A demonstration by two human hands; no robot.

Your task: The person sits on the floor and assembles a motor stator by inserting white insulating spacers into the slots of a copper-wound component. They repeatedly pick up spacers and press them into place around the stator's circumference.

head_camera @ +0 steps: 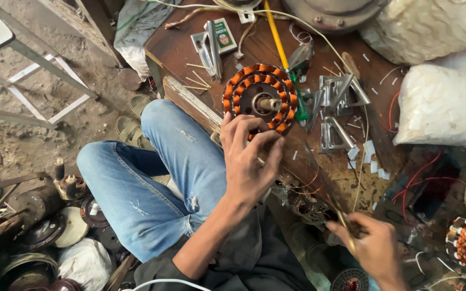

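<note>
Currently | copper-wound stator (pixel 260 97) is set flat on the wooden bench (pixel 190 51) | left hand (pixel 246 156) is pinched narrow at stator's near rim | right hand (pixel 370 245), well right of stator, is closed on a thin stick (pixel 346 226) | judgement: windings are best steadied while slots get packed | metal brackets (pixel 338 108) lie right of stator.

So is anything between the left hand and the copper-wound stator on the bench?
Nothing visible. The left hand already has its fingertips at the near rim of the stator. The green-handled screwdriver lies along its far side, clear of the hand.
</note>
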